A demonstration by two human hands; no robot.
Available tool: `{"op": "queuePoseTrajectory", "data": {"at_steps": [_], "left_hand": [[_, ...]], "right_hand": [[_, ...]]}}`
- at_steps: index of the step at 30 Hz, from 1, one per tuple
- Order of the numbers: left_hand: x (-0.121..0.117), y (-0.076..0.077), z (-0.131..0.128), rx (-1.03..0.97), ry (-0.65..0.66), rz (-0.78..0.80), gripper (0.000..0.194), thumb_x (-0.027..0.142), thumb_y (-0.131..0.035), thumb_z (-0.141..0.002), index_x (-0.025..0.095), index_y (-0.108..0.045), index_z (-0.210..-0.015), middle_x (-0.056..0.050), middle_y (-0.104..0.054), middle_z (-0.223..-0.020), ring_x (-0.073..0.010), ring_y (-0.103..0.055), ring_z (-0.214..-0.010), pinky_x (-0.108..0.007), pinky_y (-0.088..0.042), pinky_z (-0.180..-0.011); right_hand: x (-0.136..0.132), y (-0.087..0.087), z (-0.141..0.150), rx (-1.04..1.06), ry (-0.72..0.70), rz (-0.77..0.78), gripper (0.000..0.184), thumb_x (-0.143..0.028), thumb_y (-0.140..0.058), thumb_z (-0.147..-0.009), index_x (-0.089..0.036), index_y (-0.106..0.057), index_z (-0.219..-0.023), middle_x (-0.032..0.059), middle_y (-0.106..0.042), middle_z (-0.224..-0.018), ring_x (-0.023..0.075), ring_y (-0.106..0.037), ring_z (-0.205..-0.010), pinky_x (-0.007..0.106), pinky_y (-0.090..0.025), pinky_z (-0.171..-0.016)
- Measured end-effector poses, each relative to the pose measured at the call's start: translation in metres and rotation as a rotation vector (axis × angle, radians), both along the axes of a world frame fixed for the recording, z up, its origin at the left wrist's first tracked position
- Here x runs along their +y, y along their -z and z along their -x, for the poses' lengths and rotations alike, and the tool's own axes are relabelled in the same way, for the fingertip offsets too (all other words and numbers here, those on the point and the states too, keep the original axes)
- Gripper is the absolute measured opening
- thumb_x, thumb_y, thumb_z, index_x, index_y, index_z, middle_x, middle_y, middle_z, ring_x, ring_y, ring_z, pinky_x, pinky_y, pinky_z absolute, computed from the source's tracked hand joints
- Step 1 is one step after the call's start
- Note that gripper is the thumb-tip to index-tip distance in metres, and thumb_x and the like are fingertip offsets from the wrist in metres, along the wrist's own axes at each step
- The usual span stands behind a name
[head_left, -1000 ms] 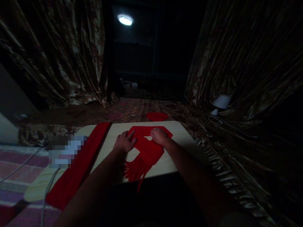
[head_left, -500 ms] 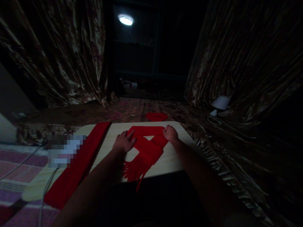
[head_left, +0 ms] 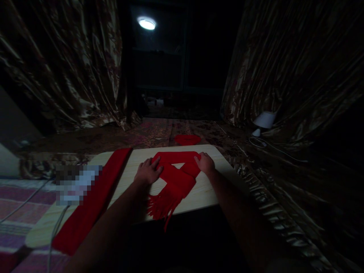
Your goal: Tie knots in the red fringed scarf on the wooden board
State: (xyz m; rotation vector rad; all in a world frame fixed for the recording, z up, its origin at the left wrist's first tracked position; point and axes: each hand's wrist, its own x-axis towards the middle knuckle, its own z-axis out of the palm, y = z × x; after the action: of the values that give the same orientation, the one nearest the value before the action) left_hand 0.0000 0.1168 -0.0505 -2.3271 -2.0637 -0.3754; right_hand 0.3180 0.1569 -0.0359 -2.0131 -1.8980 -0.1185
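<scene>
A red fringed scarf lies on a pale wooden board, folded so that its ends cross below a straight upper band. Its fringe hangs over the board's near edge. At the upper left corner of the scarf rests my left hand, fingers spread and touching the cloth. My right hand lies at the upper right corner, thumb on the fabric and fingers apart from it. Left of my left forearm, a long folded red cloth runs diagonally across the board.
The wooden board stands on a patterned surface. Beyond it lies another red item. A blurred-out rectangle with a cable sits at left. A small white lamp stands at right, between heavy curtains.
The fingers of my right hand have loosened from a curled grip at the scarf's corner. My left hand and the scarf stay in place. The view has shifted slightly.
</scene>
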Motion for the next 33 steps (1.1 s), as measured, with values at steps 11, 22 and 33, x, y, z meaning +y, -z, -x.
{"op": "queuePoseTrajectory", "data": {"at_steps": [11, 22, 33], "left_hand": [[0.0005, -0.0020, -0.0004, 0.001, -0.011, 0.022, 0.072, 0.066, -0.027, -0.094, 0.031, -0.029, -0.157, -0.015, -0.042, -0.154, -0.0317, -0.035, -0.144, -0.049, -0.028, -0.114], [0.0001, -0.0025, -0.0008, 0.006, -0.009, 0.017, 0.072, 0.065, -0.028, -0.095, 0.030, -0.028, -0.158, -0.015, -0.041, -0.153, -0.0312, -0.035, -0.144, -0.049, -0.028, -0.114], [0.0006, -0.0006, 0.0007, 0.004, 0.003, 0.005, 0.072, 0.066, -0.028, -0.094, 0.030, -0.029, -0.157, -0.016, -0.042, -0.154, -0.0312, -0.034, -0.145, -0.049, -0.027, -0.113]], "right_hand": [[-0.0070, -0.0024, 0.0026, 0.025, 0.015, -0.008, 0.040, -0.048, -0.046, -0.098, -0.017, -0.060, -0.120, 0.0137, -0.066, -0.114, 0.0231, -0.064, -0.103, 0.030, -0.046, -0.087], [-0.0046, 0.0028, 0.0018, 0.002, 0.017, -0.033, 0.039, -0.048, -0.045, -0.098, -0.017, -0.059, -0.117, 0.0129, -0.066, -0.113, 0.0235, -0.065, -0.099, 0.031, -0.047, -0.083], [-0.0085, -0.0020, 0.0042, 0.001, 0.032, -0.010, 0.038, -0.048, -0.046, -0.098, -0.017, -0.060, -0.117, 0.0125, -0.066, -0.114, 0.0225, -0.064, -0.102, 0.030, -0.047, -0.085]]}}
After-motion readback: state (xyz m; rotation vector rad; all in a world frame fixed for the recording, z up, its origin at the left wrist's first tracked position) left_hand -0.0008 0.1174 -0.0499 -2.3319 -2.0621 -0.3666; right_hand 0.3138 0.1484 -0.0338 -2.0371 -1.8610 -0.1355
